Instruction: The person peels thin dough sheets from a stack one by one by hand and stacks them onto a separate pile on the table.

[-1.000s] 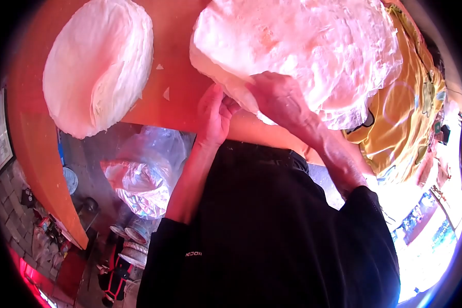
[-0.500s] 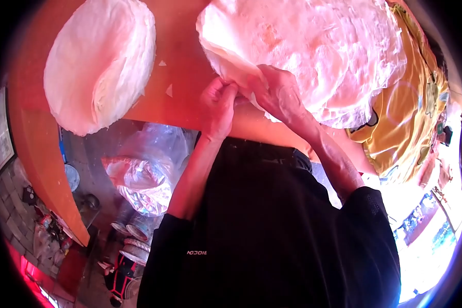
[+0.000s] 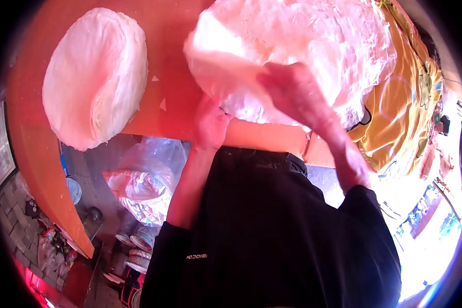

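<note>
On the right of the tabletop lies a wide pile of thin, pale, crinkled sheets that look like thin flatbread. My right hand is over the pile's near left part, fingers closed on the edge of the top sheet, which is lifted and smeared by motion. My left hand is at the pile's lower left corner, close to the sheets' edge; its fingers are blurred, and I cannot tell whether they grip anything. To the left rests a separate oval stack of folded pale sheets.
The orange table carries small triangular flakes. A yellow patterned cloth lies at the right, against the pile. Below the table's near edge is a clear plastic bag, with several round tins on the floor.
My hands, which were close together at the sheet's edge, have moved apart. The right hand has shifted slightly right, with the top sheet's edge; the left hand has dropped a little lower.
</note>
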The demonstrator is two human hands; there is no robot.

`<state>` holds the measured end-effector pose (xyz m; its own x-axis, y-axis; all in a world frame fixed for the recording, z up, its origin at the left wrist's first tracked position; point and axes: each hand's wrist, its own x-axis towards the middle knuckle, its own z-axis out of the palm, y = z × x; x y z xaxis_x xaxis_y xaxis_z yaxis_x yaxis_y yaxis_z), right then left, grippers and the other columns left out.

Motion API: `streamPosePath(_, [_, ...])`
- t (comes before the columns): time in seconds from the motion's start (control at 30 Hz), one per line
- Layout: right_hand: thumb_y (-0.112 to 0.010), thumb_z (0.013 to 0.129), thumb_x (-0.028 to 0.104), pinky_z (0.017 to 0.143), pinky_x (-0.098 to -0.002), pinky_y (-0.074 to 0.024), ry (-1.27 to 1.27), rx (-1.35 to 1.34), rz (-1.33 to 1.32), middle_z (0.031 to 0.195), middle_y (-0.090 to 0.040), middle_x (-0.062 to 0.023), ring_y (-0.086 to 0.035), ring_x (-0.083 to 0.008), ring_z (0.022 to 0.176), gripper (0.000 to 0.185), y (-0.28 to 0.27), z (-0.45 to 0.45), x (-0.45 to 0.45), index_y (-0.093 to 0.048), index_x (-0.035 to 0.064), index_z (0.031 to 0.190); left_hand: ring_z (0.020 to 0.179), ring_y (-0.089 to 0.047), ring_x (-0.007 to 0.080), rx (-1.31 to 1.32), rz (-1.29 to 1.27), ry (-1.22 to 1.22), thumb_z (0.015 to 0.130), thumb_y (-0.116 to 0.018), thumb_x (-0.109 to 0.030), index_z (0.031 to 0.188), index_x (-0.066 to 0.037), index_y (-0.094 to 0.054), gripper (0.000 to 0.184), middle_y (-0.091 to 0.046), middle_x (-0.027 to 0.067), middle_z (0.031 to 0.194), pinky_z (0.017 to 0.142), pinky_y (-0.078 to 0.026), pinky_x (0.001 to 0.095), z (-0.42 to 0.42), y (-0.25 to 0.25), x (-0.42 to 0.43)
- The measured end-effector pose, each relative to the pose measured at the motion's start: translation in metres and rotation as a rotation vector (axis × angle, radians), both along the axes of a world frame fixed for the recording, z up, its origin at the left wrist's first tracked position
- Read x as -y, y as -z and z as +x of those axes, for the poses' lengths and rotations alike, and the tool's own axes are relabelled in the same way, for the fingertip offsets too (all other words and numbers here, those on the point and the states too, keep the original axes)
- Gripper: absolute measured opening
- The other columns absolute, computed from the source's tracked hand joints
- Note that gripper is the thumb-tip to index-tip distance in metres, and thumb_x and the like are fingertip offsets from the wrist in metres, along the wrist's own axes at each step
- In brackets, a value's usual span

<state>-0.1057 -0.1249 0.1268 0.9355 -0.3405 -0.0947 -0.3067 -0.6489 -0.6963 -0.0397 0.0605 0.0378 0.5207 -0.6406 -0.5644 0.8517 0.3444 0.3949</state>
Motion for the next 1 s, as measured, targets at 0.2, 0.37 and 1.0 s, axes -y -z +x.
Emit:
streamPosePath(0.2, [-0.061, 0.082, 0.007, 0.071, -0.0314, -0.0518, 0.084, 0.102, 0.19, 0.083, -0.069, -0.0133, -0.065, -0.0164, 0.077, 0.015, 0.045, -0.028, 0.074, -0.068, 0.0035, 0.095, 0.091, -0.061, 0.0146, 0.132, 0.205, 0.026, 0.092, -0.057, -0.02, 0.103, -0.006, -0.059, 0.018, -0.063, 0.0023, 0.099, 0.077, -0.05, 0.032, 0.005, 0.054, -0.023])
streamPosePath(0.37, [-0.058, 0.09, 0.018, 0.077, -0.0264, -0.049, 0.295, -0.014, -0.173, 0.098, -0.069, -0.0064, -0.058, -0.0085, 0.089, 0.029, -0.047, -0.046, 0.215, -0.064, 0.0038, 0.114, 0.064, -0.05, 0.0065, 0.143, 0.362, 0.045, 0.092, -0.058, -0.015, 0.096, -0.006, -0.059, 0.01, -0.055, -0.003, 0.077, 0.055, -0.04, 0.0202, 0.003, 0.035, -0.013])
streamPosePath(1.0, [-0.059, 0.08, 0.018, 0.057, -0.0374, -0.0514, -0.044, 0.066, -0.86, 0.075, -0.066, -0.013, -0.064, -0.0281, 0.064, 0.013, -0.11, -0.004, 0.143, -0.065, 0.007, 0.081, 0.083, -0.06, 0.0133, 0.17, 0.319, -0.129, 0.095, -0.051, -0.018, 0.105, -0.002, -0.057, 0.019, -0.061, 0.0041, 0.094, 0.071, -0.051, 0.028, -0.003, 0.005, -0.024])
